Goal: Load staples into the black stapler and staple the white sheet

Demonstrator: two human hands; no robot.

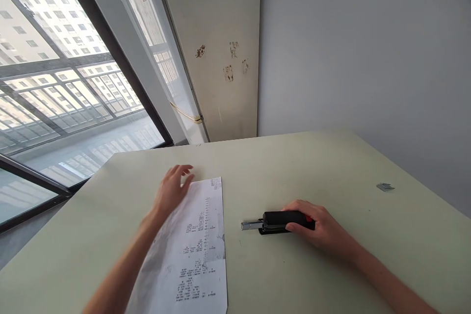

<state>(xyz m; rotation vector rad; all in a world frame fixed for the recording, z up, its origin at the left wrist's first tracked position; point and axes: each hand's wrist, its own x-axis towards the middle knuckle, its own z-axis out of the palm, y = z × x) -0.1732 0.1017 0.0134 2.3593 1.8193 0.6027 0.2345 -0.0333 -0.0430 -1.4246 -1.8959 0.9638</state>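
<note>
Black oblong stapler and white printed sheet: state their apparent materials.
Black oblong stapler: probably low-gloss plastic casing, showing little reflection; its silver protruding strip looks like shiny metal, given bright highlights. White printed sheet: apparently matte paper, faintly creased.

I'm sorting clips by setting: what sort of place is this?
Probably a room in a home, perhaps a flat: what looks like a worn fridge stands behind the table, and a big window faces a tall building.
</note>
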